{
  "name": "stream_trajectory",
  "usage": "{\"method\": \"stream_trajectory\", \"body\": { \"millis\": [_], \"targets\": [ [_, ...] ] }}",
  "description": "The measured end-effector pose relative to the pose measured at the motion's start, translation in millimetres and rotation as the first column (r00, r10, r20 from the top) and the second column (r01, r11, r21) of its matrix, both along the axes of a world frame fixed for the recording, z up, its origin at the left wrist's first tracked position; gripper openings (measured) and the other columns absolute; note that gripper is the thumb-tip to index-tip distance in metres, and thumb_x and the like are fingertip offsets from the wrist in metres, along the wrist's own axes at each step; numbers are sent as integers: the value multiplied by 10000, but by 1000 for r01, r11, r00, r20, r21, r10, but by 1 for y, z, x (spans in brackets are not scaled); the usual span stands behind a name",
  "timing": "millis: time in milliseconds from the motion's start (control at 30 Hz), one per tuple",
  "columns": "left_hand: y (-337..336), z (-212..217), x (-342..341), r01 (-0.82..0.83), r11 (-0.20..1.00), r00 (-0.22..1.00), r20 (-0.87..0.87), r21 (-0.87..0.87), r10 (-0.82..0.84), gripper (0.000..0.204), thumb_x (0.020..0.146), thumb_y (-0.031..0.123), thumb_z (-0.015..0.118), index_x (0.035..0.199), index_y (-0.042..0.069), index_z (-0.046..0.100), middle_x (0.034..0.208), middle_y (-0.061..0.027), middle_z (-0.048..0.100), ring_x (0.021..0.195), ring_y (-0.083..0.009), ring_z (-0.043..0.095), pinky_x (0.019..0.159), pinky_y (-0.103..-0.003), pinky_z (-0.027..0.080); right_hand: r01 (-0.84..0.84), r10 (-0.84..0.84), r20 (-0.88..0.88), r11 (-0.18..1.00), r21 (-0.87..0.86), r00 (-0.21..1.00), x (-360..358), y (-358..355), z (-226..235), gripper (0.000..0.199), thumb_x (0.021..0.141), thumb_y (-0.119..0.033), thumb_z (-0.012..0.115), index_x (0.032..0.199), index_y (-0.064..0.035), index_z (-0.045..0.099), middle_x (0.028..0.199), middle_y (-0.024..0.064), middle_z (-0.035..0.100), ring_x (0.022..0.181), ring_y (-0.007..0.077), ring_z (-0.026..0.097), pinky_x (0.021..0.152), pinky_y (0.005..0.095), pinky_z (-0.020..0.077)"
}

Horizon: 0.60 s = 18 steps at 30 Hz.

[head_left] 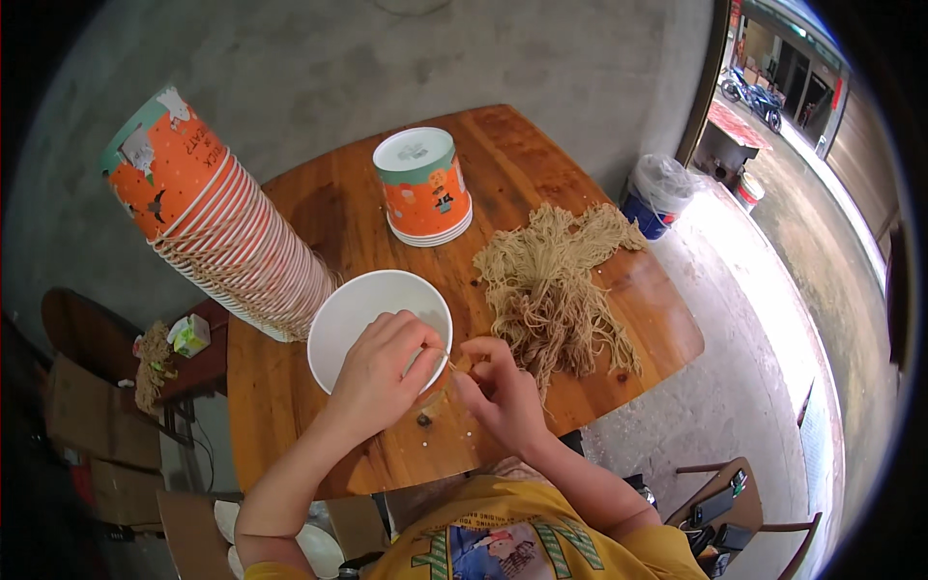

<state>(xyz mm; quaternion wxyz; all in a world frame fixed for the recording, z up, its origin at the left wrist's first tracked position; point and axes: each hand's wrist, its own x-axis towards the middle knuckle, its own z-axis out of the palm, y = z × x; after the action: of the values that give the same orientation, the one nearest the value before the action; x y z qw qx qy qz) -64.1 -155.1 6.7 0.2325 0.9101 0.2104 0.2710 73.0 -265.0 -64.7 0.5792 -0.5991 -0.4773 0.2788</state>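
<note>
A white-lined paper bucket (362, 304) stands near the front of the wooden table, its mouth facing up. My left hand (377, 377) reaches over its opening, with thumb and fingers closed at the right rim. Just right of that rim, my right hand (507, 398) is closed in a pinch. Between the hands a short bit of thin tan cord (449, 361) shows at the rim; how it is fastened is hidden by my fingers. A loose heap of tan and brown cords (561, 280) lies to the right.
A tall leaning stack of orange-and-green paper buckets (242, 232), with cords at the rims, rises at left. Several upside-down nested buckets (425, 188) stand at the back of the wooden table (522, 145). A blue bin (652, 208) and a chair (720, 503) are on the right.
</note>
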Motion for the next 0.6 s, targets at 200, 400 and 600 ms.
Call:
{"method": "stream_trajectory", "body": {
  "millis": [200,400,600],
  "targets": [
    [-2,-2,3,-15,999,1000,-4,-30,15,52,860,84,593,856,42,563,863,-95,574,853,-308,559,773,-409,446,-52,52,-57,999,10,997,-1,10,-14,42,924,-76,611,929,-56,574,661,-70,453,616,5,372,533,188,339],
    [-5,1,4,-39,979,998,-44,198,49,50,840,67,615,856,54,570,855,-87,571,833,-306,559,743,-423,448,-132,136,-224,991,30,965,-7,7,-18,102,960,-128,584,1008,-38,577,685,45,577,583,62,503,552,249,447],
    [-72,-20,-35,-159,987,975,157,6,156,99,863,29,649,958,28,624,782,-100,653,634,-226,646,566,-311,509,-254,233,-131,950,-181,964,-4,-28,3,149,944,-139,625,1040,-25,628,751,22,625,646,82,569,593,245,465]
  ]
}}
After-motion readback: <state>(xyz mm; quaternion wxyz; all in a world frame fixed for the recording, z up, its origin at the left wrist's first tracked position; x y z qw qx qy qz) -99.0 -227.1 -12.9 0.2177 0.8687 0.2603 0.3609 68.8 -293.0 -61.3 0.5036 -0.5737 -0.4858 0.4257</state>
